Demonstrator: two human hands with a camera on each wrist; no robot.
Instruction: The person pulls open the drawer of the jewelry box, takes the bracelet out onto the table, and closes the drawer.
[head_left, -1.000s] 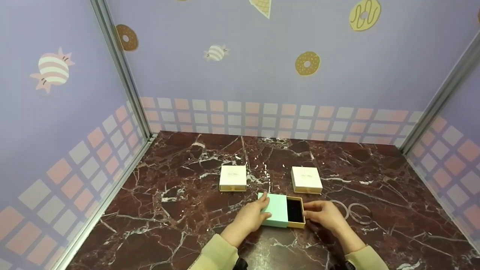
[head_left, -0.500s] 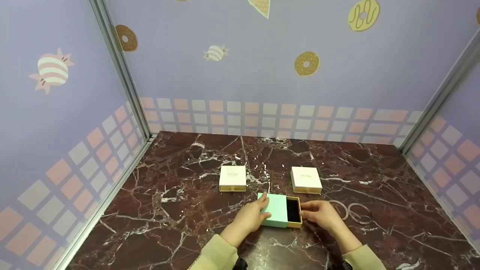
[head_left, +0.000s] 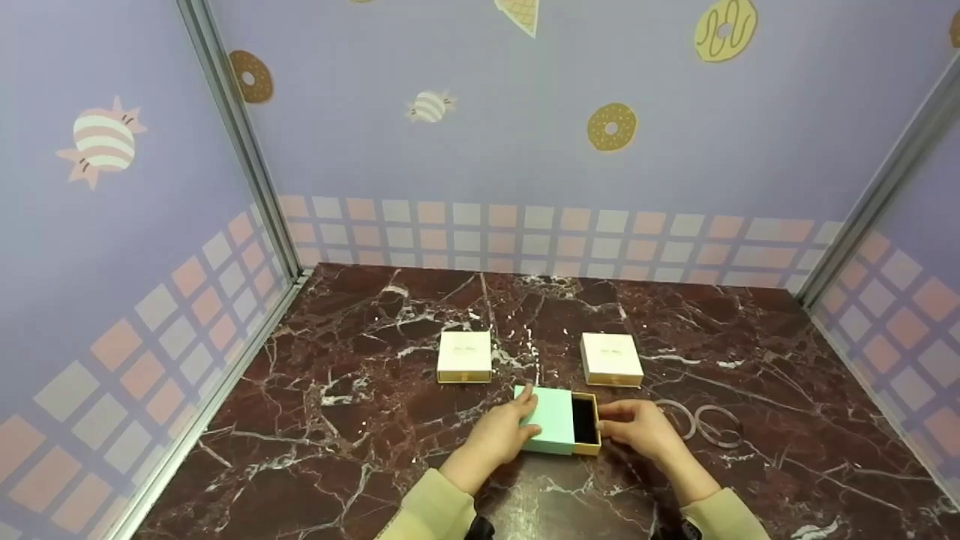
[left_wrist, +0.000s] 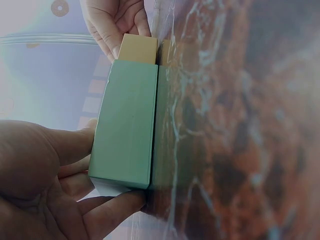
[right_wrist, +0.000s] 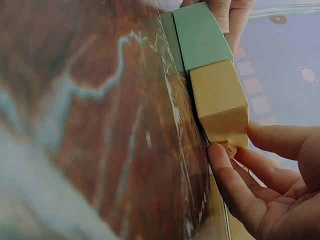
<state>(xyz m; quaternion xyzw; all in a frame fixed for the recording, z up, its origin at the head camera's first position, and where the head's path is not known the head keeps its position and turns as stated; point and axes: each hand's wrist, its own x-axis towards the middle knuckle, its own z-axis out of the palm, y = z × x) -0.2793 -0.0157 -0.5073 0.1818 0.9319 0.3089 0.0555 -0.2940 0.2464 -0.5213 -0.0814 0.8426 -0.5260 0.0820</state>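
Note:
A mint-green slide box point(head_left: 551, 421) lies on the table with its gold drawer point(head_left: 587, 450) partly out to the right. Black lining point(head_left: 583, 420) shows inside the drawer. My left hand point(head_left: 496, 435) grips the green sleeve at its left end, fingers around its sides in the left wrist view. At the drawer's outer end, my right hand point(head_left: 643, 431) touches with its fingertips. The right wrist view has its thumb at the drawer's edge and its other fingers beside a small gold ribbon tab point(right_wrist: 229, 150). Two pale bangles point(head_left: 718, 426) lie just right of this hand.
Two white boxes with gold bases stand behind the green one, a left box point(head_left: 464, 357) and a right box point(head_left: 612, 360). Dark red marble covers the table point(head_left: 360, 450). Lilac panels point(head_left: 450, 165) enclose its back and sides.
The gold drawer has slid left, a little further into the green sleeve, with my right hand moving along against it. My left hand keeps its hold on the sleeve.

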